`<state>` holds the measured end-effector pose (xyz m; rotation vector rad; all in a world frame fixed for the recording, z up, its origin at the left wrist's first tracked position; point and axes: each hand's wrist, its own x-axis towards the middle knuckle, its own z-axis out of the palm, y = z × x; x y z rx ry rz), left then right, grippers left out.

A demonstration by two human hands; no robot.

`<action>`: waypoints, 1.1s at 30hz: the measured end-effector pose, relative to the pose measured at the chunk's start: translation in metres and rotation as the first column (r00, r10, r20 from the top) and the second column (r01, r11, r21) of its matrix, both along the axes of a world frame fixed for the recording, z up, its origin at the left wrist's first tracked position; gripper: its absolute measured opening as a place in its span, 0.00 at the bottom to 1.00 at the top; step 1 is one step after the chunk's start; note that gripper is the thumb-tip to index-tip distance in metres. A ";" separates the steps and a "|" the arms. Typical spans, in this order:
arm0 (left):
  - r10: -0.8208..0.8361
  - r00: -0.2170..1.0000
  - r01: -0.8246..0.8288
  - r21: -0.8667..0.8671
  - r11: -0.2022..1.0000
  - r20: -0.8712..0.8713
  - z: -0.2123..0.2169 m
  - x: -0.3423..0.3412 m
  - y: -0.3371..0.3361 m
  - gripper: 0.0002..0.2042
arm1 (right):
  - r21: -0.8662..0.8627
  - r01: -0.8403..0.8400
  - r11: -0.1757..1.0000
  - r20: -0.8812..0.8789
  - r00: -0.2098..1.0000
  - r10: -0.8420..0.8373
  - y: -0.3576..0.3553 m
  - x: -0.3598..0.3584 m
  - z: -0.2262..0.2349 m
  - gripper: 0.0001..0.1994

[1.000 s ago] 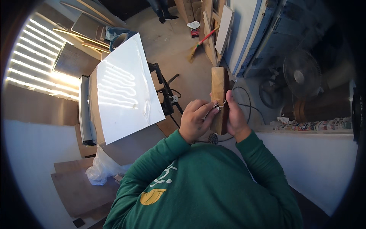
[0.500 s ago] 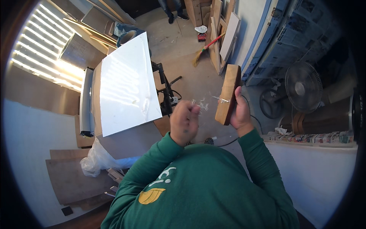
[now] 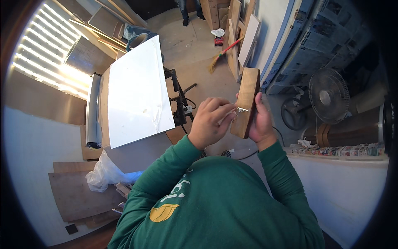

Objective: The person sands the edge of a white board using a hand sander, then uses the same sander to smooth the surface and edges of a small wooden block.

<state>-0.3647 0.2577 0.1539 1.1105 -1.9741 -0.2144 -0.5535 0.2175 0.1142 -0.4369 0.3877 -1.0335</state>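
Observation:
My right hand (image 3: 262,124) grips a wooden hand plane (image 3: 248,89) by its right side, its long body tilted up away from me. Thin white shavings (image 3: 242,110) stick out of the slot across the plane's middle. My left hand (image 3: 212,121) reaches in from the left. Its thumb and index finger pinch at those shavings, right against the slot. Just what lies between the fingertips is partly hidden.
Left of my hands, a white glossy panel (image 3: 139,99) lies on a bench with a black metal stand (image 3: 179,97). A clear plastic bag (image 3: 101,172) hangs nearby. Ahead are a broom (image 3: 224,53) and leaning boards. On the right stands a fan (image 3: 328,95). Another person's legs (image 3: 184,10) show far off.
My left hand has moved right to the plane's slot; the loose shavings it had at its fingertips are gone from there. The plane has shifted slightly left.

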 end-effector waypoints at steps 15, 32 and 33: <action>0.020 0.999 -0.025 -0.169 0.985 -0.030 0.008 -0.011 0.005 0.05 | 0.004 0.143 0.990 -0.220 0.966 -0.138 -0.002 0.013 -0.006 0.27; -0.131 0.990 0.132 -0.028 0.991 0.044 0.002 -0.016 -0.013 0.16 | 0.072 0.047 0.996 -0.143 0.989 -0.036 0.005 0.004 0.016 0.28; -0.156 0.987 0.158 -0.056 0.986 0.044 0.000 -0.014 -0.015 0.16 | 0.054 0.021 0.998 -0.132 0.991 -0.013 0.006 0.004 0.015 0.28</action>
